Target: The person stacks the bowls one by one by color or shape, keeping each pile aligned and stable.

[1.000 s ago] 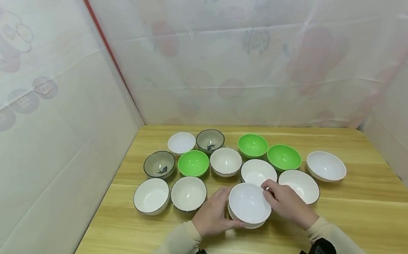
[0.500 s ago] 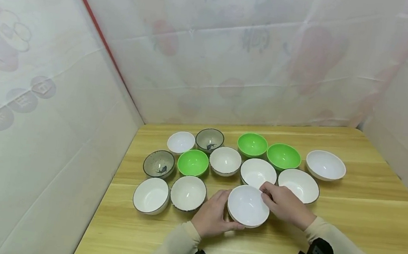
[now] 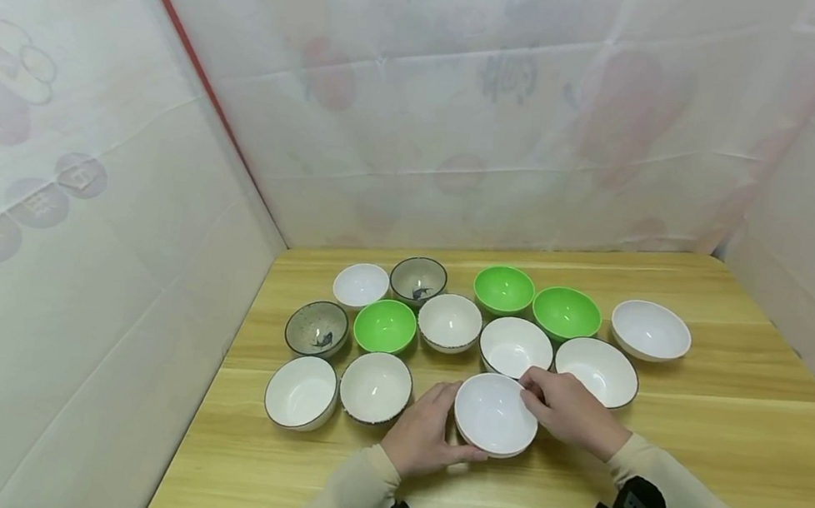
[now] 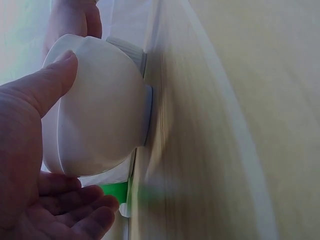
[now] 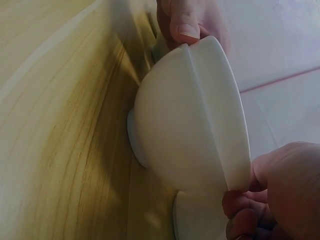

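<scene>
Two plain white bowls (image 3: pixel 495 413) sit nested one in the other on the wooden table (image 3: pixel 731 458), near its front middle. My left hand (image 3: pixel 425 432) cups the stack's left side, with the thumb lying along the outer wall (image 4: pixel 100 110). My right hand (image 3: pixel 571 408) pinches the rim on the right side. In the right wrist view the seam between the two bowls (image 5: pixel 190 125) shows, and the foot rests on the wood. The right hand's fingers (image 5: pixel 280 190) curl at the rim's edge.
Several more bowls stand in rows behind the stack: green ones (image 3: pixel 386 325) (image 3: pixel 503 289) (image 3: pixel 567 313), grey patterned ones (image 3: pixel 419 279) (image 3: pixel 318 328), and white ones (image 3: pixel 515 346) (image 3: pixel 596 371) (image 3: pixel 651 330) (image 3: pixel 376 386). White sheet walls close in the left and back.
The upper white bowl, held slightly above the lower one a second ago, has come down and sits nested in it. Both hands stay on the stack.
</scene>
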Tool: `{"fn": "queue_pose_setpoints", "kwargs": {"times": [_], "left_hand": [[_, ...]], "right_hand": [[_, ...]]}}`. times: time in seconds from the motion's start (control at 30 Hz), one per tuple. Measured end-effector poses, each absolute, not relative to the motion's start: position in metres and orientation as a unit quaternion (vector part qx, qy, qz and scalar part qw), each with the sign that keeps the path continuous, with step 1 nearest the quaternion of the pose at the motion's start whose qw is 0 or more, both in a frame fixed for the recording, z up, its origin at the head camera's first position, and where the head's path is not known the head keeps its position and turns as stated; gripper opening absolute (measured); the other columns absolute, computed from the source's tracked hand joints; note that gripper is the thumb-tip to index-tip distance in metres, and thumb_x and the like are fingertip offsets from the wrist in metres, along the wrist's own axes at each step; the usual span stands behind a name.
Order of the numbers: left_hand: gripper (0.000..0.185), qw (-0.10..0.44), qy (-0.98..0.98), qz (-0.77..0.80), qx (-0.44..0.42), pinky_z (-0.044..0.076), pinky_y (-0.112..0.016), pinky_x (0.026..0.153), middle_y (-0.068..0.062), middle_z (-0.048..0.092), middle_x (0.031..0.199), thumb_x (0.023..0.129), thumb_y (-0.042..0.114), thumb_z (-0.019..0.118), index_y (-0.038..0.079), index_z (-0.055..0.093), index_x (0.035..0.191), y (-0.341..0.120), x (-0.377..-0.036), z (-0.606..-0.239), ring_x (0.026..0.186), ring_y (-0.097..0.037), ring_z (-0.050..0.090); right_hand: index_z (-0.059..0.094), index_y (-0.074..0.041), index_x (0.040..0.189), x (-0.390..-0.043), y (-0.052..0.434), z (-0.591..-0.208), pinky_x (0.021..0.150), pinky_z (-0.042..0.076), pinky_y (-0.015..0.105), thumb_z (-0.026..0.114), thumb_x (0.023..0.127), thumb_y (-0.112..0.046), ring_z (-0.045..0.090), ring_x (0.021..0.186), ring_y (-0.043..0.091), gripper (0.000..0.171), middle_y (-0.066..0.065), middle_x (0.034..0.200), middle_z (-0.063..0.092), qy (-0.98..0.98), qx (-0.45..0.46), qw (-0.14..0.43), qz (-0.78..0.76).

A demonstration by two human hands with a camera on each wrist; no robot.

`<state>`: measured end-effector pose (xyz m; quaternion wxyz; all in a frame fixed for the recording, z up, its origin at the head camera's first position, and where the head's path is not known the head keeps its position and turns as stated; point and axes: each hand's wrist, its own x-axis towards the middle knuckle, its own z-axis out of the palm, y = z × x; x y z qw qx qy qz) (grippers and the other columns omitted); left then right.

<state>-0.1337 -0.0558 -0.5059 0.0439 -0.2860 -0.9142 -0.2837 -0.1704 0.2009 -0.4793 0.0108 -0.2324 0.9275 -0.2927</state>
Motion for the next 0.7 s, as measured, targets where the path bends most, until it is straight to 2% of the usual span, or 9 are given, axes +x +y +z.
{"fn": "queue_pose_setpoints", "kwargs": {"times": [0.47,0.7], "left_hand": [[0.101,0.027,-0.921,-0.273,-0.277,0.041,-0.031,0.102,-0.004,0.050,0.136,0.070,0.068,0.071,0.011,0.036,0.146,-0.0561,-0.1338,-0.5079,0.123,-0.015,0.049],[0.104,0.024,-0.919,-0.279,-0.276,0.040,-0.031,0.103,-0.005,0.049,0.137,0.070,0.067,0.072,0.008,0.034,0.147,-0.0560,-0.1339,-0.5086,0.125,-0.016,0.048]], "right_hand": [[0.062,-0.011,0.092,-0.1697,0.2000,-0.4790,0.052,0.042,0.022,0.060,0.093,-0.019,0.047,0.058,0.002,0.008,-0.015,0.068,0.054,0.929,-0.228,0.009,-0.292],[0.062,-0.018,0.089,-0.1705,0.2016,-0.4753,0.053,0.043,0.022,0.066,0.091,-0.027,0.048,0.057,0.002,0.011,-0.015,0.066,0.054,0.934,-0.216,0.001,-0.286]]}}
